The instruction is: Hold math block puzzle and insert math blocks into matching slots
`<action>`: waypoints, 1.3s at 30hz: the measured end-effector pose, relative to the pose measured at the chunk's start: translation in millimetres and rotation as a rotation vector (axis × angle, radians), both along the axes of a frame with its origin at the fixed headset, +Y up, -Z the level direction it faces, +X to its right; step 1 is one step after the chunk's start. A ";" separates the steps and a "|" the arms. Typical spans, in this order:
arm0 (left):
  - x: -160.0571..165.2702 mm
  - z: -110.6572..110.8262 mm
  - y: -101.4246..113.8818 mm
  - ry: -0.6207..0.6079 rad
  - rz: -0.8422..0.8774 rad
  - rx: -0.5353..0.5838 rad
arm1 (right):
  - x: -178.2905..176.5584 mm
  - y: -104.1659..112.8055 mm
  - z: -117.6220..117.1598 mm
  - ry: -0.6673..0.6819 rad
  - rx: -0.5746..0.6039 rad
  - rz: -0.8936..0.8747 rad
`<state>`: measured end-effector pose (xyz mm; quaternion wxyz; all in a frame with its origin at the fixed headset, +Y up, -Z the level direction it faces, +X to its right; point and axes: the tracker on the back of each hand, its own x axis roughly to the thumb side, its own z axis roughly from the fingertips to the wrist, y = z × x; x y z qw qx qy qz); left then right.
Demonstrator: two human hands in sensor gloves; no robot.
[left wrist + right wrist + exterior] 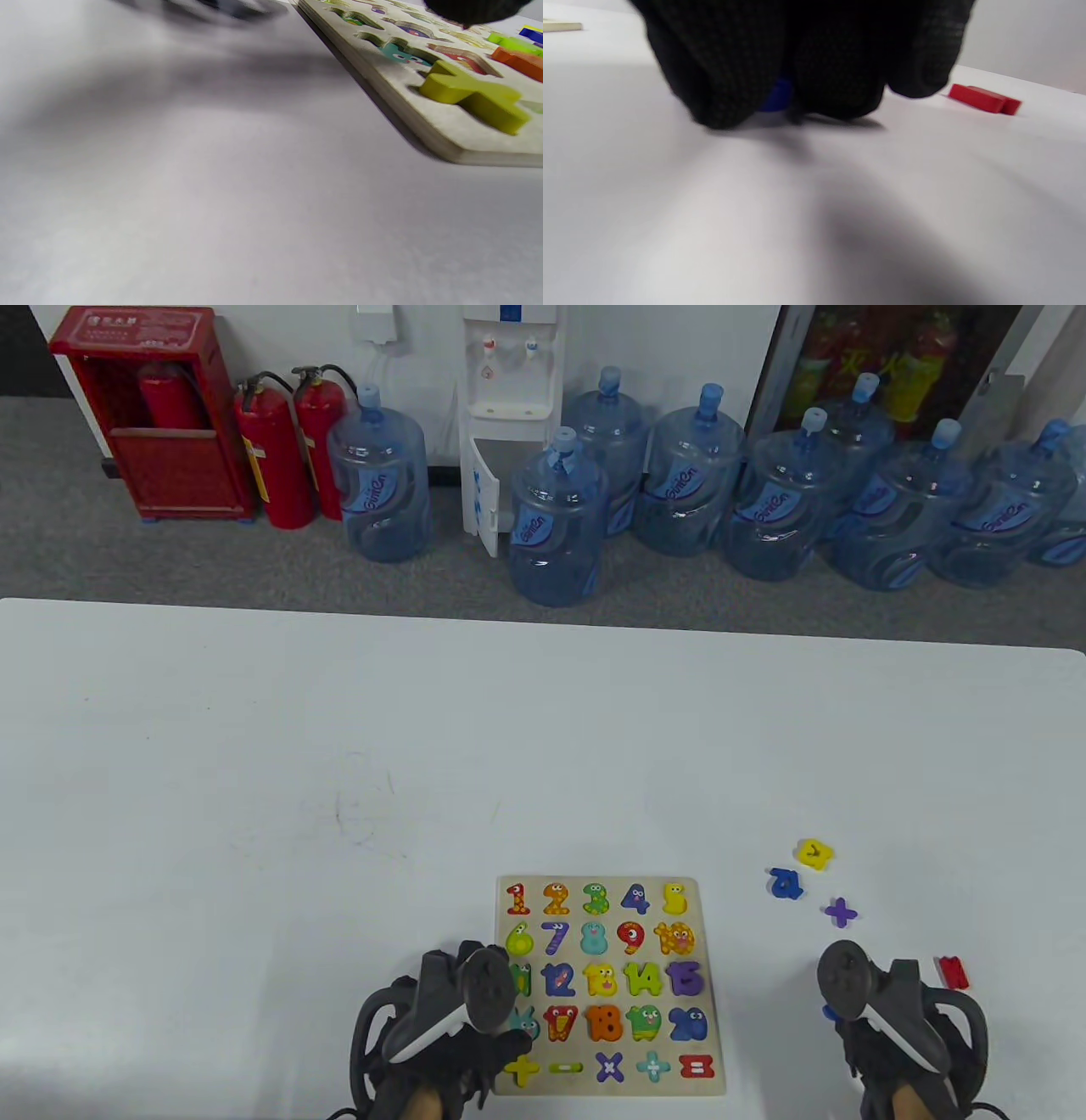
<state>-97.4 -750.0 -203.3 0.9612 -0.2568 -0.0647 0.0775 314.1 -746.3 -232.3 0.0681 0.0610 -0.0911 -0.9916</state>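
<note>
The wooden puzzle board point(706, 984) lies at the table's near edge, most slots filled with colored numbers and signs. My left hand point(507, 1040) rests on its lower left corner and holds it down; in the left wrist view a fingertip point(471, 10) is over the board point(445, 135) past the yellow plus point(475, 95). My right hand point(836, 1016) is down on the table right of the board. Its fingers point(725, 76) close around a small blue block point(777, 96), mostly hidden, which peeks out in the table view point(829, 1011).
Loose blocks lie on the table right of the board: a yellow one point(814, 853), a blue one point(786, 883), a purple plus point(840, 912) and a red one point(952, 972), the last close to my right hand point(984, 99). Water jugs stand on the floor beyond the table.
</note>
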 end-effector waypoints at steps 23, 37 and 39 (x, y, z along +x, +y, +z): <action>-0.3 -0.2 0.2 0.003 0.002 -0.003 | -38.8 10.9 4.7 0.197 0.025 -0.103; -0.2 -0.2 0.3 0.001 0.004 -0.002 | -49.5 1.0 3.6 0.195 0.130 0.050; -0.2 -0.3 0.3 0.002 0.004 -0.003 | -50.9 0.7 3.5 0.198 0.127 0.056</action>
